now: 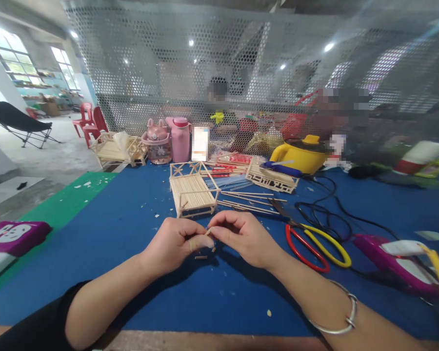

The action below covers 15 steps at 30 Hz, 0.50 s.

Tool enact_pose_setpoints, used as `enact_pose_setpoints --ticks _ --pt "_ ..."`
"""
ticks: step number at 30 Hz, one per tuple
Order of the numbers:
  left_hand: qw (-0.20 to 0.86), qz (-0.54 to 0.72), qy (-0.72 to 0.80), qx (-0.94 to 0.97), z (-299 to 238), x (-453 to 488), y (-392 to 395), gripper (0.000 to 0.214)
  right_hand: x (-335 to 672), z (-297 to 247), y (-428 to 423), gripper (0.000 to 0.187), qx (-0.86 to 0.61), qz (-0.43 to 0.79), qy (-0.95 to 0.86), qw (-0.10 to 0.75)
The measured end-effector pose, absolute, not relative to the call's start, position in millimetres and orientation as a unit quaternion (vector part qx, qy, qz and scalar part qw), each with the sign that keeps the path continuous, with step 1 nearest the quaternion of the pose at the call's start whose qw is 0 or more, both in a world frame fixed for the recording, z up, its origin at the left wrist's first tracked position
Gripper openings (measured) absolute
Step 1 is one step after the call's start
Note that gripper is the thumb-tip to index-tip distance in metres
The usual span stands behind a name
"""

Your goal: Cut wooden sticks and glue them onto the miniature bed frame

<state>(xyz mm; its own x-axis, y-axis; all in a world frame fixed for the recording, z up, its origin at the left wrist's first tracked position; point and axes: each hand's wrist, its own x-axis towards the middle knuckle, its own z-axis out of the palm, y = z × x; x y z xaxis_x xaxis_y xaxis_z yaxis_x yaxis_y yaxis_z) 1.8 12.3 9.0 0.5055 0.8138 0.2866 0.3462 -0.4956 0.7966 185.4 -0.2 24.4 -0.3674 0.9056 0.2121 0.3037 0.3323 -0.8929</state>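
Between the fingertips of both hands is a short piece of wooden stick [209,232], mostly covered by the fingers. My left hand [173,243] pinches it from the left, thumb and forefinger closed. My right hand [247,239] meets it from the right, also in a pinch. Just below the fingers, a small cut stick piece [201,257] lies on the blue mat [161,307]. Right behind the hands stands a small bed-like frame made of sticks [193,192], with crossed bars at its far end. Loose wooden sticks [249,195] lie to its right.
Scissors [316,246] with red and yellow handles lie beside my right hand, near a black cable [325,214]. Behind are a stick model [270,178], a yellow pot [303,156], a pink bottle [180,141] and a perforated metal screen [149,63]. A purple-and-white device [391,263] sits at right.
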Motion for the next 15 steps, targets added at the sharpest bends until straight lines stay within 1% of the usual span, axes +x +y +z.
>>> enact_pose_setpoints --ticks 3,6,8,11,15 --pt "0.303 0.352 0.376 0.802 8.6 2.4 11.6 0.019 182.9 18.9 -0.4 0.012 -0.415 0.443 -0.687 0.399" --pt "0.348 0.375 0.367 0.777 10.2 4.5 9.8 0.012 181.6 14.9 0.9 0.014 -0.383 0.523 -0.622 0.439" --pt "0.393 0.378 0.359 0.757 12.0 6.3 8.0 0.013 181.8 13.4 1.7 0.013 -0.361 0.558 -0.59 0.459" --pt "0.423 0.377 0.37 0.736 13.1 8.4 5.5 0.015 183.0 14.3 1.2 0.014 -0.362 0.544 -0.601 0.461" --pt "0.412 0.384 0.394 0.726 10.5 9.2 4.1 0.021 184.2 17.5 -0.7 0.014 -0.374 0.481 -0.65 0.455"
